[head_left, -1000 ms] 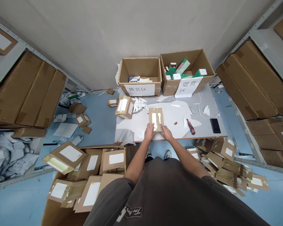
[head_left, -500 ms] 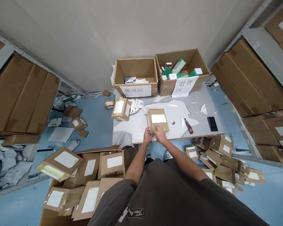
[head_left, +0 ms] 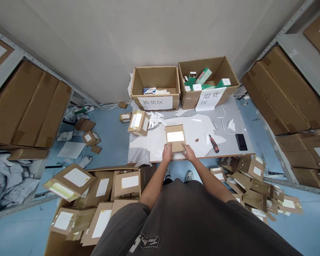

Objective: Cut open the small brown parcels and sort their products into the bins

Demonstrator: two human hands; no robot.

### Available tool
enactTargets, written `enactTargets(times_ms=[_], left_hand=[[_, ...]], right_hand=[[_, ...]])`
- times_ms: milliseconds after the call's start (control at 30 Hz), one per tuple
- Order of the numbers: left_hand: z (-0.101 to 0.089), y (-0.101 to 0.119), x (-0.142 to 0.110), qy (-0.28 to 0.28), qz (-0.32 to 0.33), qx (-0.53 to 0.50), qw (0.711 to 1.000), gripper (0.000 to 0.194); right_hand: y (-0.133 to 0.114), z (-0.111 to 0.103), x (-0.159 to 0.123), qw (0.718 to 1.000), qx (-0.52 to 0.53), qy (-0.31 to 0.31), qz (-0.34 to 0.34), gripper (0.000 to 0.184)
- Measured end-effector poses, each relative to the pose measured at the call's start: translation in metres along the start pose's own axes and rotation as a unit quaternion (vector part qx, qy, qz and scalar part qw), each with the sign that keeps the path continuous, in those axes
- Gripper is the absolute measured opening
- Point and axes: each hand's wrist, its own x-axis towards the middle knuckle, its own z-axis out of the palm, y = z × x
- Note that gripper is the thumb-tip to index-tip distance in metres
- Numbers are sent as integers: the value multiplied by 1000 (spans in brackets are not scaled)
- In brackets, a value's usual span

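Observation:
A small brown cardboard parcel (head_left: 175,137) with a white label on top lies on the white sheet near the table's front edge. My left hand (head_left: 167,153) grips its near left corner, fingers curled on the box. My right hand (head_left: 188,153) holds its near right corner the same way. A red and black utility knife (head_left: 213,143) lies on the table to the right of the parcel, clear of both hands.
Two open labelled cartons (head_left: 156,87) (head_left: 207,81) stand at the table's back. Another taped parcel (head_left: 139,122) sits at the table's left, a black phone (head_left: 241,142) at its right. Piles of parcels (head_left: 96,192) (head_left: 256,185) cover the floor on both sides; shelves of large cartons flank the aisle.
The parcel was turned from its taped side up to its label side up and laid flat. Both hands shifted to its near corners.

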Motion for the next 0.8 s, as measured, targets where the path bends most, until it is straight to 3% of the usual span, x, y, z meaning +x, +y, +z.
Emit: enactTargets(times_ms=[167, 367, 500, 667, 733, 800], left_hand=[[-5, -3, 9, 32, 27, -10, 999, 82], [-12, -19, 26, 53, 65, -158, 984, 87], [1, -34, 25, 23, 26, -221, 975, 94], [10, -44, 17, -79, -114, -128, 982, 72], [6, -43, 14, -85, -106, -118, 984, 72], [-3, -41, 9, -76, -64, -121, 988, 89]], right_hand=[[-16, -2, -1, 998, -37, 58, -14, 64], [-52, -32, -1, 980, -91, 154, -91, 50], [-88, -29, 8, 977, -129, 102, -139, 58], [-111, 2, 7, 974, -157, -15, -161, 63], [-109, 6, 3, 976, -151, -15, -158, 63], [-101, 1, -2, 978, -130, 5, -165, 65]])
